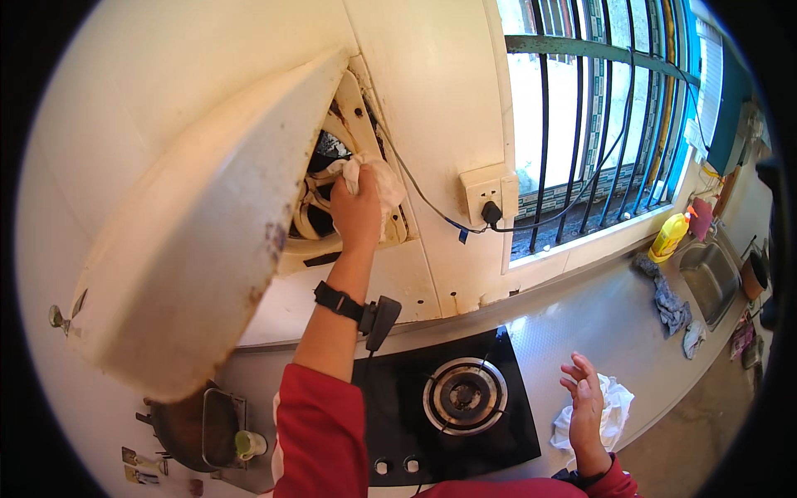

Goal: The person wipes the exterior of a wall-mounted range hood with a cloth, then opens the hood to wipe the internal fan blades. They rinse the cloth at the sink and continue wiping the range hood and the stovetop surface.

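My left hand [356, 208] grips a crumpled whitish cloth [381, 180] against the stained frame of an exhaust fan [311, 208]. Grease marks the fan's housing, and my hand and the cloth hide part of it. To the left of my arm juts a large white panel [180, 243] with a rust-spotted edge. My right hand [585, 404] is held over the counter with its fingers apart and nothing in it. Behind that hand lies a crumpled white plastic bag [615, 408].
Below is a black gas hob [464, 395]. A socket [489, 194] with a plugged-in cable is beside the barred window [579, 124]. Along the steel counter [560, 330] are grey rags [669, 305], a yellow bottle [669, 238] and a sink [710, 274]. At lower left sits a wok [180, 429].
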`<move>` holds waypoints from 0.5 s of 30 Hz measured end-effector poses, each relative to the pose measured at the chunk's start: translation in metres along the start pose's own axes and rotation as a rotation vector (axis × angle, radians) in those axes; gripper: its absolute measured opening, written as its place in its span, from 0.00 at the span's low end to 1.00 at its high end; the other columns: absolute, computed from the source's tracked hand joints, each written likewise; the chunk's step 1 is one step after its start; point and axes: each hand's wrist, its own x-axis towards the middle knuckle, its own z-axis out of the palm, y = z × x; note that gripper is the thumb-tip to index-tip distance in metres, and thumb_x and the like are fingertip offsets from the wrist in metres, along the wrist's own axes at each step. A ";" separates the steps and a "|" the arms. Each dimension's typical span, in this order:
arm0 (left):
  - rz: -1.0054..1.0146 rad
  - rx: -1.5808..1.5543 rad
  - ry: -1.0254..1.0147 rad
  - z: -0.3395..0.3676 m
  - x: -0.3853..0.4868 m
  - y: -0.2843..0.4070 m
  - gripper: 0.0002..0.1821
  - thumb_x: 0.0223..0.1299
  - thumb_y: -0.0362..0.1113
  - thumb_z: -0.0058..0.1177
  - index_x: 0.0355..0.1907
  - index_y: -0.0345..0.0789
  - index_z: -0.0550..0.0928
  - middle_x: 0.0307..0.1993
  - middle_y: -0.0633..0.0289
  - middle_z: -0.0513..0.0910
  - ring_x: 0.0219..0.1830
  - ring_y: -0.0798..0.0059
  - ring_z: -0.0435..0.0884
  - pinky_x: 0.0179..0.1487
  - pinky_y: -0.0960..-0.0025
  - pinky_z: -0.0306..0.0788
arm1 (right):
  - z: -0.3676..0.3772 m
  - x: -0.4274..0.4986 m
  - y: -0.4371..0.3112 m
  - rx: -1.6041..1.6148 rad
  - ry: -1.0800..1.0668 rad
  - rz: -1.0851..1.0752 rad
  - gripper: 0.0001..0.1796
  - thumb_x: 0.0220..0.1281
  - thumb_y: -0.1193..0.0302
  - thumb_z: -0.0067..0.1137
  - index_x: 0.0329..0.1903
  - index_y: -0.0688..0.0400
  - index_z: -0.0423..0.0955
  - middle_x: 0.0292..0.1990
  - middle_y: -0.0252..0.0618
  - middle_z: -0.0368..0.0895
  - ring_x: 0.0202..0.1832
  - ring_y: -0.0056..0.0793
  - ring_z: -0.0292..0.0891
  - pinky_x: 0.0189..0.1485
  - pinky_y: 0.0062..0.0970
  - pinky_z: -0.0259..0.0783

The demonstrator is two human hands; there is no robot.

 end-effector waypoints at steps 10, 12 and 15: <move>-0.044 -0.147 0.038 -0.008 0.047 0.033 0.29 0.63 0.53 0.56 0.50 0.25 0.82 0.44 0.49 0.86 0.45 0.58 0.83 0.52 0.62 0.73 | -0.018 -0.001 0.006 -0.019 0.029 -0.022 0.28 0.78 0.56 0.37 0.69 0.61 0.64 0.69 0.47 0.67 0.65 0.38 0.70 0.65 0.37 0.70; -0.102 -0.150 0.026 -0.008 0.043 0.033 0.30 0.63 0.54 0.56 0.52 0.25 0.81 0.46 0.49 0.85 0.47 0.59 0.83 0.53 0.63 0.73 | -0.014 0.000 0.009 0.007 0.018 -0.009 0.29 0.78 0.55 0.38 0.70 0.62 0.64 0.69 0.46 0.66 0.65 0.37 0.70 0.65 0.37 0.69; -0.153 -0.094 0.013 -0.005 0.028 0.026 0.32 0.64 0.55 0.56 0.55 0.26 0.80 0.48 0.50 0.85 0.49 0.62 0.82 0.53 0.64 0.73 | -0.009 0.000 0.011 0.036 -0.009 0.013 0.32 0.77 0.52 0.40 0.71 0.63 0.63 0.70 0.45 0.66 0.65 0.35 0.69 0.65 0.35 0.67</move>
